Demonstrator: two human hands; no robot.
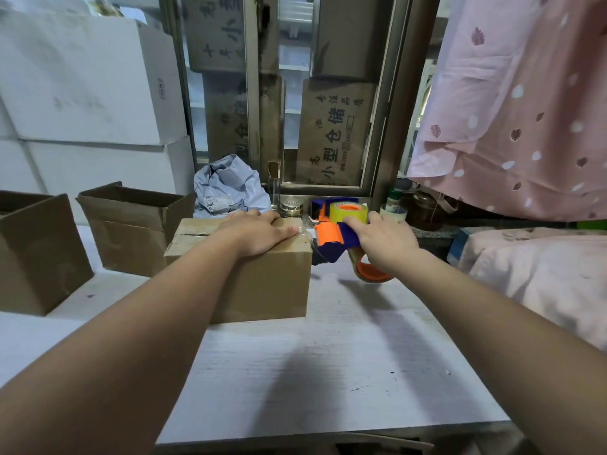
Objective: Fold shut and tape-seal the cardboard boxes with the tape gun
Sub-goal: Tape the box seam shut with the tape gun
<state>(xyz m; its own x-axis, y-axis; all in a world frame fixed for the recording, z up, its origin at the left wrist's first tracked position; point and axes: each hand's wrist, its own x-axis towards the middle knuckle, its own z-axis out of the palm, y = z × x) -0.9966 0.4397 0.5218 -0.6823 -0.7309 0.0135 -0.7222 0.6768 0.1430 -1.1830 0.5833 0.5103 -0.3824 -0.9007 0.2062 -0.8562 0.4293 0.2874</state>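
Your left arm (pixel 147 310) reaches forward from the lower left, bare to the wrist. Your left hand (pixel 259 233) lies palm down on the box (pixel 262 287), fingers straight, thumb pointing right. Your right arm (pixel 492 307) comes in from the lower right. Your right hand (pixel 382 246), back upward, grips the tape gun (pixel 330 241) with its fingers curled round the handle, near your left thumb.

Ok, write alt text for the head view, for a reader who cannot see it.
A person's left hand presses flat on a closed cardboard box on a white table, while the right hand grips a blue and orange tape gun at the box's top right edge. Two open boxes stand to the left.
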